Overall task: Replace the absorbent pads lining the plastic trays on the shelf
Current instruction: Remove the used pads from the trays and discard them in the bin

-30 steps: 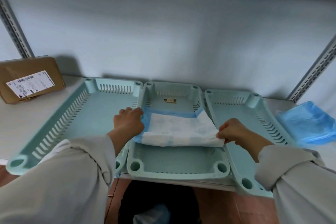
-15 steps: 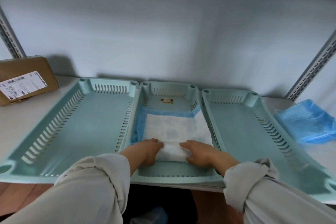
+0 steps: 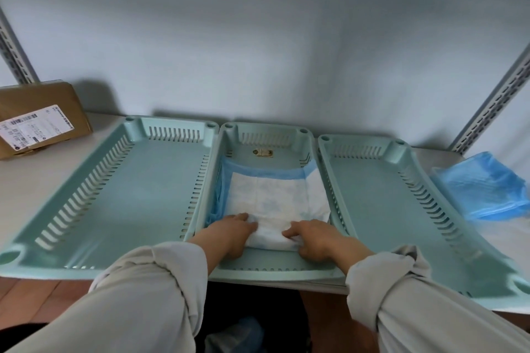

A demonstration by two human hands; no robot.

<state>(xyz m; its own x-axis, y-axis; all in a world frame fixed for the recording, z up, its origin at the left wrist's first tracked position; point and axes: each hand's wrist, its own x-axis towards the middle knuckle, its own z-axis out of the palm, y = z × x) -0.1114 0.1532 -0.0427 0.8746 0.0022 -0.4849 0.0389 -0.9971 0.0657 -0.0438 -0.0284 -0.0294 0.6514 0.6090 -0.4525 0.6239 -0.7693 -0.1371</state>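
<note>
since half a second ago little has shifted: the absorbent pad (image 3: 275,198) is kept in the middle tray (image 3: 265,272), its near edge pressed flat by left hand (image 3: 232,233) and right hand (image 3: 318,238), grip open, likely to seat it.

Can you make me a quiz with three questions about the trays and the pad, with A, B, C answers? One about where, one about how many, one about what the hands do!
1. Which tray holds the pad?
A. left tray
B. middle tray
C. right tray

2. How many green trays stand on the shelf?
A. two
B. three
C. five

3. What are the two hands doing?
A. pressing on the pad's near edge
B. lifting the brown box
C. hanging in the air

Answers:
1 B: the pad lies in the middle tray.
2 B: the left tray, the middle one and the right tray stand side by side.
3 A: the left hand and right hand rest on its near edge.
</note>
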